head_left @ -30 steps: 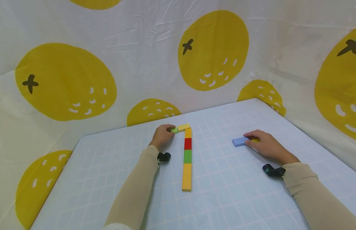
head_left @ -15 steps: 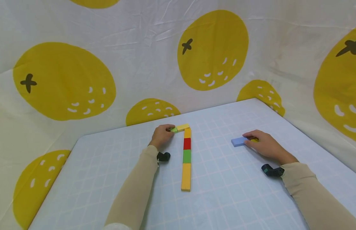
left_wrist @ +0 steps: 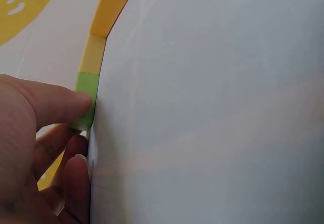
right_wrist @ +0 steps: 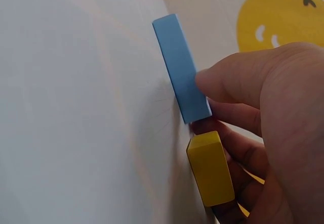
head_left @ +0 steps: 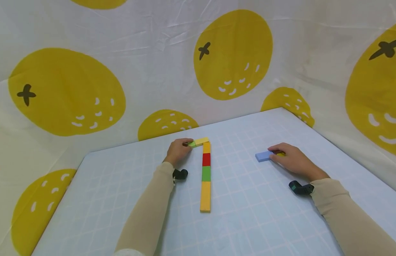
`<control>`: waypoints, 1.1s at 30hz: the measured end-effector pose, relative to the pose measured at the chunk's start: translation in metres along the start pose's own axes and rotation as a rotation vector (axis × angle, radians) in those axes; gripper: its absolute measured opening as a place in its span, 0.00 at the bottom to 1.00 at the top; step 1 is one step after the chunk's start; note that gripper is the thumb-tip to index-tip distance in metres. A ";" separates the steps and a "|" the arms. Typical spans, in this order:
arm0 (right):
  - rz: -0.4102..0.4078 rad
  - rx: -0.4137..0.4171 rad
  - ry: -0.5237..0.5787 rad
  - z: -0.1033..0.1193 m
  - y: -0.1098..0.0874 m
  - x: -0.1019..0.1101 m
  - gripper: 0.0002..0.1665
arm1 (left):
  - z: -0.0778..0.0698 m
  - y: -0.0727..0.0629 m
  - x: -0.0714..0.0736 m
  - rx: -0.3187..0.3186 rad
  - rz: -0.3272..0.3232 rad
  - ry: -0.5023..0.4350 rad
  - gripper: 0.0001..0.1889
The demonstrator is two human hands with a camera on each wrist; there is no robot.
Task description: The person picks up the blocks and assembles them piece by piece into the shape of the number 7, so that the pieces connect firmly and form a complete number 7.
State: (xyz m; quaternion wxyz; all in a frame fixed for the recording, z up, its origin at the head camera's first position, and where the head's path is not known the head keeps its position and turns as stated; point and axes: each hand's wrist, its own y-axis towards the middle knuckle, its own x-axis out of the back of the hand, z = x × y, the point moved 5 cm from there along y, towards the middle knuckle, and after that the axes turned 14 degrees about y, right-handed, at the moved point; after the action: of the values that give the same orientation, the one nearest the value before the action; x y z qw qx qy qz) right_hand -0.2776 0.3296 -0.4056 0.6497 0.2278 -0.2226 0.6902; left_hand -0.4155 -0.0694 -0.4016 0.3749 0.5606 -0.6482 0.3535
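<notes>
At the far end of a line of blocks, my left hand (head_left: 178, 151) pinches a light green block (left_wrist: 87, 85) between thumb and fingers. Its end meets a pale yellow block (head_left: 201, 142), which sits at an angle to the line. Toward me run a short orange block (head_left: 206, 147), a red block (head_left: 206, 159), a green block (head_left: 206, 174) and a long orange block (head_left: 205, 197). Off to the right, my right hand (head_left: 290, 158) pinches a blue block (right_wrist: 182, 72) by its near end. A yellow block (right_wrist: 210, 171) lies against that hand's curled lower fingers.
A pale blue gridded cloth (head_left: 242, 213) covers the table. White curtain (head_left: 165, 71) with big yellow fruit prints stands along the back and right edges. Each wrist wears a small black camera, such as the right wrist camera (head_left: 301, 188).
The slim gap between the light green block and the pale yellow block has closed. Both hands keep their grips, and the head view has shifted slightly.
</notes>
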 end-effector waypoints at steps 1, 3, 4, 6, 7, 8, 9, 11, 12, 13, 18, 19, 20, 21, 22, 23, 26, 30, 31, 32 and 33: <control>0.001 -0.002 -0.002 0.000 0.000 0.000 0.32 | 0.000 0.000 0.000 -0.002 -0.002 0.002 0.18; 0.002 -0.004 -0.005 0.001 0.001 0.000 0.32 | 0.000 0.000 0.000 -0.008 -0.006 0.009 0.18; 0.001 -0.004 -0.006 0.001 0.001 -0.001 0.32 | 0.000 0.001 0.000 -0.012 -0.008 0.011 0.18; 0.000 -0.005 -0.008 0.001 0.001 0.000 0.31 | 0.000 0.001 0.000 -0.019 -0.009 0.015 0.18; -0.001 -0.004 -0.010 0.001 0.001 0.000 0.31 | 0.000 0.001 0.000 -0.021 -0.010 0.017 0.18; -0.002 -0.003 -0.012 0.001 0.001 0.000 0.31 | 0.000 0.001 0.000 -0.023 -0.010 0.018 0.18; -0.002 -0.002 -0.012 0.001 0.000 0.000 0.31 | 0.000 0.001 0.000 -0.022 -0.009 0.016 0.18; -0.002 0.001 -0.014 0.001 0.000 -0.001 0.32 | 0.000 0.001 -0.001 -0.020 -0.010 0.014 0.18; -0.003 0.003 -0.014 0.000 0.001 -0.001 0.32 | 0.000 0.001 -0.001 -0.020 -0.010 0.015 0.18; -0.003 0.005 -0.014 0.000 0.001 -0.001 0.32 | 0.000 0.002 -0.001 -0.020 -0.010 0.017 0.18; -0.006 0.015 -0.013 0.000 0.001 -0.001 0.31 | 0.001 0.002 0.000 -0.027 -0.005 0.021 0.19; -0.005 0.015 -0.013 0.000 0.001 -0.001 0.31 | 0.001 0.002 0.000 -0.029 -0.004 0.022 0.19; -0.005 0.015 -0.013 -0.001 0.001 -0.001 0.31 | 0.001 0.002 0.000 -0.030 -0.004 0.024 0.19; -0.004 0.014 -0.012 -0.001 0.002 -0.001 0.31 | 0.001 0.003 0.000 -0.033 -0.003 0.028 0.19; -0.004 0.014 -0.011 -0.001 0.002 -0.001 0.31 | 0.001 0.003 0.000 -0.034 -0.003 0.033 0.19; -0.004 0.014 -0.010 -0.002 0.002 -0.001 0.32 | 0.001 0.003 0.000 -0.036 -0.003 0.039 0.19; -0.003 0.013 -0.006 -0.002 0.002 -0.001 0.32 | 0.002 0.003 0.000 -0.039 -0.003 0.058 0.19; -0.002 0.013 -0.004 -0.001 0.002 -0.001 0.32 | 0.002 0.004 0.000 -0.040 -0.003 0.073 0.19; -0.002 0.014 -0.003 -0.001 0.001 -0.001 0.32 | 0.003 0.005 -0.001 -0.038 -0.002 0.073 0.19; -0.002 0.014 -0.002 -0.001 0.001 0.000 0.32 | 0.003 0.005 -0.001 -0.037 -0.003 0.074 0.18; -0.002 0.014 -0.001 0.000 0.001 0.000 0.32 | 0.003 0.005 -0.001 -0.037 -0.004 0.075 0.18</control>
State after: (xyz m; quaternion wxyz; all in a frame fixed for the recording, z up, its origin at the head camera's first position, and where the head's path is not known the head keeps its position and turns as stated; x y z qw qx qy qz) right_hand -0.2786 0.3296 -0.4062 0.6488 0.2330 -0.2180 0.6909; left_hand -0.4210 -0.0707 -0.4039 0.4098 0.5414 -0.6391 0.3613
